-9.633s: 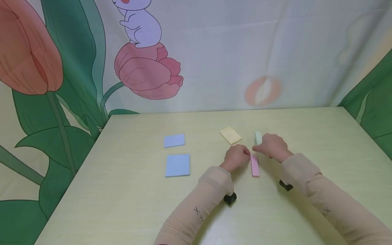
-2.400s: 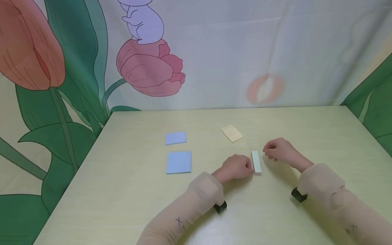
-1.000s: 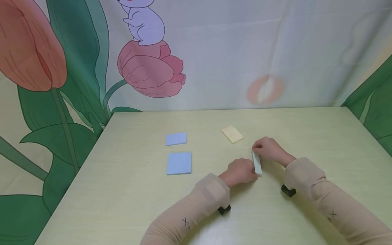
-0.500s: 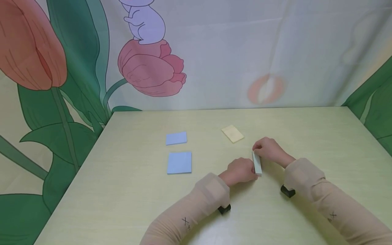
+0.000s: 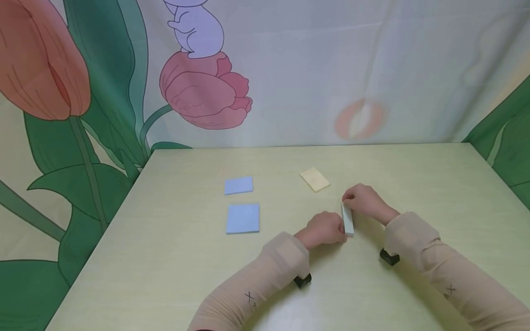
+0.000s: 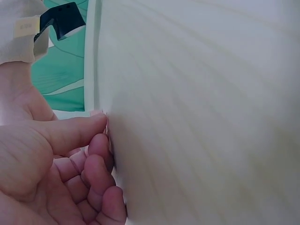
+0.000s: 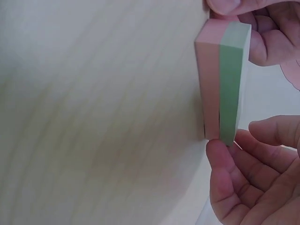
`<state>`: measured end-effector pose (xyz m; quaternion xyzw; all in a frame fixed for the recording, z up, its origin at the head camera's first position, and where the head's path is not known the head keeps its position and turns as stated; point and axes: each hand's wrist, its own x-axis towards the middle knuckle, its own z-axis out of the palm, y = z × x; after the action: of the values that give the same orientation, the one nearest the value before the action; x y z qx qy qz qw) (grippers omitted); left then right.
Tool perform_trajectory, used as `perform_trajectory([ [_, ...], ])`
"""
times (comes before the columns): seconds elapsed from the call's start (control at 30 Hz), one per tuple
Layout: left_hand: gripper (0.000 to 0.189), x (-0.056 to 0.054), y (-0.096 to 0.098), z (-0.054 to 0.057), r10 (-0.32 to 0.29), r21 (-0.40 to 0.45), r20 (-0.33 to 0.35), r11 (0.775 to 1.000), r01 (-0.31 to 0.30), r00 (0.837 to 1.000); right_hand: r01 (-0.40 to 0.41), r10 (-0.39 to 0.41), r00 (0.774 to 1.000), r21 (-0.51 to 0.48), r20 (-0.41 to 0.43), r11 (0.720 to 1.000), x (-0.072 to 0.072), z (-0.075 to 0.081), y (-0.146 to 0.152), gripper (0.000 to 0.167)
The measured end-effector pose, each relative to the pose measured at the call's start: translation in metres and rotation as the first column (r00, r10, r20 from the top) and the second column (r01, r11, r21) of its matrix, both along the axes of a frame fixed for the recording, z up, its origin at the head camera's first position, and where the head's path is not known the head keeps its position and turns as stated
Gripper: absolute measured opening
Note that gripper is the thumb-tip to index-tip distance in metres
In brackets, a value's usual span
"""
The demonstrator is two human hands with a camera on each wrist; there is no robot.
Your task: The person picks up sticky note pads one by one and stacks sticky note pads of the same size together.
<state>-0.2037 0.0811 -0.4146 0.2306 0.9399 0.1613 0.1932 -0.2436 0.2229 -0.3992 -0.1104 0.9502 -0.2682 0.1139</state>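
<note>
Two narrow sticky note pads lie stacked on the table, a green pad (image 7: pixel 231 89) on top of a pink pad (image 7: pixel 209 89), their long sides nearly flush. My left hand (image 5: pixel 324 228) is at the near left corner of the stack. Its thumb and curled fingers are against the pink pad, which the hand mostly hides in the left wrist view. At the far end is my right hand (image 5: pixel 366 201). In the right wrist view its bent fingertips touch that end, while the thumb stands apart from the green pad.
Left on the table (image 5: pixel 165 276) lie a large blue sticky note pad (image 5: pixel 243 219) and a smaller blue-violet one (image 5: pixel 239 185) beyond it. A pale yellow pad (image 5: pixel 315 179) lies turned at an angle behind my left hand. A printed cloth (image 5: pixel 298 82) hangs along the back edge.
The green pad, earlier standing beyond the pink one, now lies on top of it. My right hand drew away to the right, then came back to the stack's far end. Hands barely moved lately.
</note>
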Motion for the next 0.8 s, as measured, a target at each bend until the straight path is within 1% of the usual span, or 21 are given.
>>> perform_trajectory([
  [0.27,0.029,0.001,-0.004,0.005,-0.004,-0.002,0.037,1.0,0.004,0.999,0.036,-0.037,0.999,0.021,0.014,0.999,-0.002,0.003,-0.002,0.023],
  [0.53,0.024,-0.001,-0.009,0.006,0.01,-0.014,0.051,1.0,-0.009,0.999,0.037,-0.035,0.998,0.041,-0.052,0.998,-0.004,0.007,-0.006,0.023],
  [0.8,0.021,-0.004,-0.017,0.007,0.016,-0.015,0.07,1.0,-0.015,0.997,0.025,-0.024,0.997,0.018,-0.072,1.0,-0.01,0.007,-0.009,0.024],
])
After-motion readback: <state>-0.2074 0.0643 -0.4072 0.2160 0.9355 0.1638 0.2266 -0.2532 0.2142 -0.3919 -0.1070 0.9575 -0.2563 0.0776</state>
